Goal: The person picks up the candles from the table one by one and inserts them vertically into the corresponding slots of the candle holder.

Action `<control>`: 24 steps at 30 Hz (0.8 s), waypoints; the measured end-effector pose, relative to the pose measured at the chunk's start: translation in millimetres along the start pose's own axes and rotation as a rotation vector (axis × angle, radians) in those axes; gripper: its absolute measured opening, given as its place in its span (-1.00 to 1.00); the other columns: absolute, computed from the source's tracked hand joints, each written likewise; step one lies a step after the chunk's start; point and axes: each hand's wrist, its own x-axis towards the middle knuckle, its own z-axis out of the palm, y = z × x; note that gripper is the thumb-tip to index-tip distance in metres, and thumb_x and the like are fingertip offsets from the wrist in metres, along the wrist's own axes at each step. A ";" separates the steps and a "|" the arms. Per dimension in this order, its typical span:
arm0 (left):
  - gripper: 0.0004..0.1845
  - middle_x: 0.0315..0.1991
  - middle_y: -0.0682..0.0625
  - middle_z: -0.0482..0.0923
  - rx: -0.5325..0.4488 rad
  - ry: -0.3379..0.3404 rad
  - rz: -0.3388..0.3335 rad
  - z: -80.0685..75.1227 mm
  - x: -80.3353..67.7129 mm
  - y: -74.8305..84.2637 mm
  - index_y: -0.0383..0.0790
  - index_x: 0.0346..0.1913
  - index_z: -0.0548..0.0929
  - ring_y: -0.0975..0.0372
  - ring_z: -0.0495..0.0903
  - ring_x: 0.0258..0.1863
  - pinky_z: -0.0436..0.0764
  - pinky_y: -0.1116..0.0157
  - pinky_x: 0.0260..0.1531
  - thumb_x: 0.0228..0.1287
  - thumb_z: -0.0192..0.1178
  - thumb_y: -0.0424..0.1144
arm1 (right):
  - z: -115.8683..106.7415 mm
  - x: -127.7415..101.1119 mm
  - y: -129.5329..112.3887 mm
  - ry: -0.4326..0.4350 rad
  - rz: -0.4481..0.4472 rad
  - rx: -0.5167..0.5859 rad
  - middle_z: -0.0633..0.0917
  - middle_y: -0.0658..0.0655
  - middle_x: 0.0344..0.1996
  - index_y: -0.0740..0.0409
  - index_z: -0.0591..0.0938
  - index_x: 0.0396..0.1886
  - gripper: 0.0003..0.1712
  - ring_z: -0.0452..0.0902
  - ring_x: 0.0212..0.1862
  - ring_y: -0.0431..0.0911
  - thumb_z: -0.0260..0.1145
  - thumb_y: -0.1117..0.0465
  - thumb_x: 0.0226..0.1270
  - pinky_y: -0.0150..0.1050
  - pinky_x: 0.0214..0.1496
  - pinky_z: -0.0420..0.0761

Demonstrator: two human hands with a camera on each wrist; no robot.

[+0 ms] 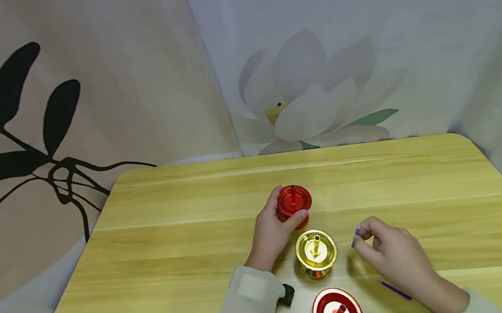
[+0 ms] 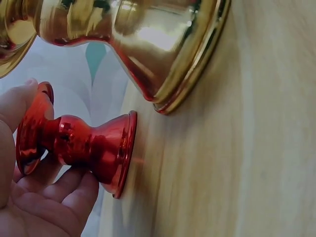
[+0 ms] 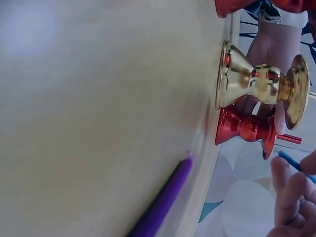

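Observation:
At the far end of a row of candle holders, my left hand (image 1: 270, 235) grips the small red candle holder (image 1: 294, 201). The left wrist view shows its thumb at the upper dish and its fingers around the stem; the holder's base (image 2: 118, 163) is on or close to the tabletop. To the right, my right hand (image 1: 397, 251) pinches a thin blue candle (image 1: 357, 231) between thumb and fingertips, apart from the holders. Its tip (image 3: 282, 154) shows in the right wrist view. Between the hands stands an upright gold candle holder (image 1: 318, 263) with a central tube.
Nearest the front edge of the view stands a larger red candle holder (image 1: 318, 306). A purple candle (image 1: 396, 290) lies on the wooden table (image 1: 173, 254) beneath my right hand. Behind the table hangs a curtain-like backdrop (image 1: 162, 83) with printed leaves and a flower.

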 end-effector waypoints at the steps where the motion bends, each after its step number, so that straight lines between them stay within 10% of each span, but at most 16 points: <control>1: -0.11 0.36 -0.11 0.45 0.001 0.000 0.000 0.2 0.1 -0.2 -0.17 0.52 0.27 0.07 0.49 0.30 0.53 0.14 0.24 0.19 0.48 -0.12 | 0.9 1.5 -1.0 0.000 0.001 0.006 0.38 -0.29 -0.75 -0.07 0.62 -0.36 -0.85 0.07 -0.73 -0.42 0.43 0.26 0.22 -0.40 -0.75 0.18; 24: -0.13 0.31 -0.10 0.51 0.030 0.020 0.030 0.5 -1.1 1.2 -0.15 0.51 0.30 0.08 0.54 0.24 0.54 0.13 0.22 0.18 0.48 -0.08 | 6.4 29.5 -16.1 -0.061 -0.030 0.088 0.72 -0.23 -0.45 0.00 0.51 -0.27 -0.88 0.15 -0.72 -0.39 0.29 0.29 0.39 -0.39 -0.71 0.24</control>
